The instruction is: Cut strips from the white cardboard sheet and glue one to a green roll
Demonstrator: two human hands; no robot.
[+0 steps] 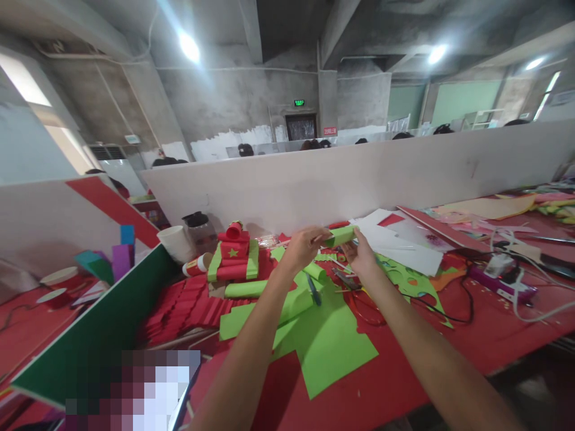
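Observation:
Both my hands hold one rolled green paper tube [340, 235] above the red table [471, 341]. My left hand [303, 245] pinches its left end with curled fingers. My right hand [359, 254] grips it from below at the right end. Under the hands lie flat green paper sheets [327, 344], two more green rolls [246, 289] and a blue pen [313, 290]. A red and green paper model with a yellow star [233, 257] stands to the left of my left hand.
Folded red paper [188, 302] lies left of the green sheets. A green board [103, 323] leans at the left. A white paper cup [176, 242], white sheets [404, 242], scissors [348, 279] and cables with a purple device [503, 281] are around. A white partition [359, 173] closes the back.

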